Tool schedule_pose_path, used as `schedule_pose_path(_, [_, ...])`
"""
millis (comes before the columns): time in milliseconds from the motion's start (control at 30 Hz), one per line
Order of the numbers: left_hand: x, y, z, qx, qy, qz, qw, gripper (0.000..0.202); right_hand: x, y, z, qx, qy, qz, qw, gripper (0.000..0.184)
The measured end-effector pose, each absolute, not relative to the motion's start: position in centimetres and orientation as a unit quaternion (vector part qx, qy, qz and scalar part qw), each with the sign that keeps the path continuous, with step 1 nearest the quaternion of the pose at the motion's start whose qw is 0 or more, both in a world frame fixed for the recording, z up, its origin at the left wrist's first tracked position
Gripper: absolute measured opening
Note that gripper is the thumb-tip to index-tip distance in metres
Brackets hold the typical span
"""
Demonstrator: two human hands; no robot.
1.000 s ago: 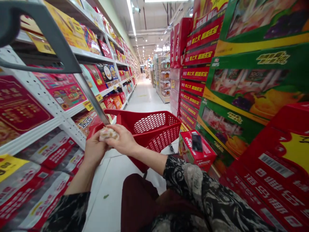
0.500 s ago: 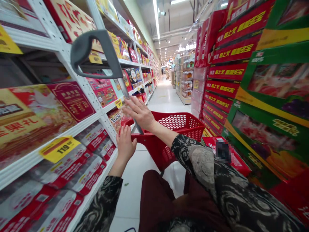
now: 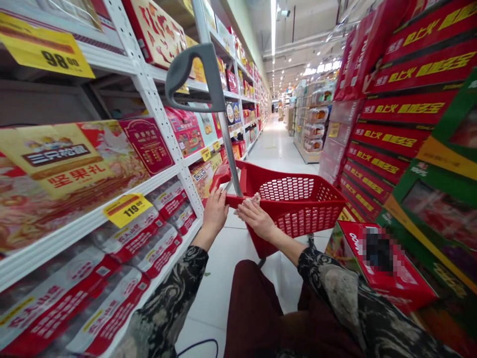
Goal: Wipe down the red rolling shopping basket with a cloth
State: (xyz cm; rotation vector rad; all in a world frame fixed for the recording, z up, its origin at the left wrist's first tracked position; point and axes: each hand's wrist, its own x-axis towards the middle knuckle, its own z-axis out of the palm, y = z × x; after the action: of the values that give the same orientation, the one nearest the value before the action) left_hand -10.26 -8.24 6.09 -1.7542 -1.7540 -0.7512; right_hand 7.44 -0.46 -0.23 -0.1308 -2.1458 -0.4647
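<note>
A red plastic shopping basket (image 3: 298,214) with lattice sides and a tall pull handle (image 3: 196,74) of grey plastic stands in front of my knees. My left hand (image 3: 215,211) grips its near rim, left of the handle's metal pole (image 3: 230,149), with the fingers curled over the top. Right of the pole, my right hand (image 3: 259,219) lies on the same rim, fingers close together. A small pale crumpled tissue (image 3: 256,198) seems to stick out past its far side; most of it is hidden under the hand.
White shelving (image 3: 141,74) on my left holds gift boxes (image 3: 70,159) and wrapped bottle packs (image 3: 122,258). Stacked red drink cartons (image 3: 406,107) and green fruit boxes (image 3: 447,199) line the right. A red box (image 3: 406,278) stands low beside the basket. The aisle (image 3: 274,144) runs ahead.
My right hand has come down from the handle pole to the basket rim. My left hand stays on the rim. The view has turned left, so everything sits further right.
</note>
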Motion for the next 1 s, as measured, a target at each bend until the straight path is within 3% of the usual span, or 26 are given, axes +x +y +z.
schedule_pose_path(233, [-9.8,-9.3,4.8,-0.649,-0.663,-0.247,0.281,0.068,8.6,0.2,-5.1,0.025,-0.916,-0.158,0.368,0.025])
schedule_pose_path(433, [-8.8,-11.9,-0.9,-0.583,-0.737,-0.24,0.246,0.073,8.2,0.1,0.1,-0.011,-0.896,-0.098,0.433,0.028])
schedule_pose_path(533, [-7.5,-12.4,-2.9,-0.597,-0.751,-0.196,0.203,0.072,8.0,-0.1,1.6,0.0,-0.905,-0.112,0.411,0.028])
schedule_pose_path(800, [-4.3,-13.6,-4.4,-0.64,-0.745,-0.106,0.157,0.075,9.4,-0.9,-5.5,0.0,-0.937,-0.136,0.321,0.022])
schedule_pose_path(1000, [-4.7,-13.4,-3.6,-0.614,-0.757,-0.141,0.173,0.076,9.4,-0.8,-1.1,-0.022,-0.902,-0.106,0.417,0.027])
